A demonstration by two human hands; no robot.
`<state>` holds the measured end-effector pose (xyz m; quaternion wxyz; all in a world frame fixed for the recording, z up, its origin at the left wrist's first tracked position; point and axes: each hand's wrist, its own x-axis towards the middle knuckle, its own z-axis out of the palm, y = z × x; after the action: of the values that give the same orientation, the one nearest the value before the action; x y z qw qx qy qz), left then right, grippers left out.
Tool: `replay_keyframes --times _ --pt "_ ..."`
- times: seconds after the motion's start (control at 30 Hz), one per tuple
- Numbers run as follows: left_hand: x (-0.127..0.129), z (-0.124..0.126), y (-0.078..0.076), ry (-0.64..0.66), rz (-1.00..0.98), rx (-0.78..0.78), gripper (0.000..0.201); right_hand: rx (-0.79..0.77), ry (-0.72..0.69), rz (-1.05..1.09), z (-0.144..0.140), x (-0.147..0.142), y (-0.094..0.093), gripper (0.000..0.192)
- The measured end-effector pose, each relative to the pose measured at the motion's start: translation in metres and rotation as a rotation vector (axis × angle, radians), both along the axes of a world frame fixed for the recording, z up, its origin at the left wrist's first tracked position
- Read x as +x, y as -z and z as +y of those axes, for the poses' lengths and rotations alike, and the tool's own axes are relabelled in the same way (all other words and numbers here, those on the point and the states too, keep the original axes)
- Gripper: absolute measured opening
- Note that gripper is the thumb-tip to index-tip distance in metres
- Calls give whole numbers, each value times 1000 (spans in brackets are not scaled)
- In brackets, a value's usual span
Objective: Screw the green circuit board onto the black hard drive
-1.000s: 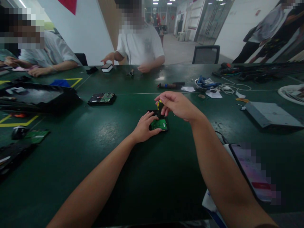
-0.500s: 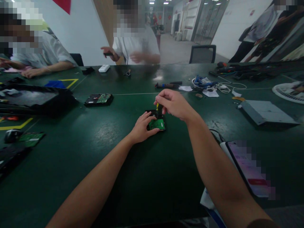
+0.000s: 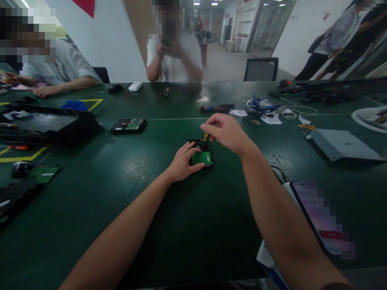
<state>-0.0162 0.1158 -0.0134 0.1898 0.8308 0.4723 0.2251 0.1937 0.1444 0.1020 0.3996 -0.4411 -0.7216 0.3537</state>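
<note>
A black hard drive (image 3: 208, 146) with a green circuit board lies flat on the dark green table (image 3: 145, 225). My left hand (image 3: 184, 162) rests over its left side, fingers at the far left edge and thumb along the near edge, holding it. Above the far right part of the drive, my right hand (image 3: 223, 131) pinches the yellow and black handle of a small screwdriver (image 3: 206, 137). The screwdriver stands nearly upright and points down at the drive. Its tip is too small to make out.
Another drive (image 3: 128, 125) lies left of centre, near a large black casing (image 3: 51, 123). To the right are a grey metal box (image 3: 346, 143), a phone (image 3: 316, 217) and tangled cables (image 3: 263, 105). A pen-like tool (image 3: 214, 108) lies beyond my hands. Co-workers sit across the table.
My left hand stays on the hard drive and my right hand keeps the screwdriver over it, its fingers slightly turned. The person opposite has brought both hands up together around a dark object.
</note>
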Motion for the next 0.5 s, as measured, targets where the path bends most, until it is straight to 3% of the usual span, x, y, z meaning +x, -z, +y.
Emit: replay_keyframes --times 0.5 --pt "0 2 2 1 0 22 58 -52 -173 55 1 3 0 24"
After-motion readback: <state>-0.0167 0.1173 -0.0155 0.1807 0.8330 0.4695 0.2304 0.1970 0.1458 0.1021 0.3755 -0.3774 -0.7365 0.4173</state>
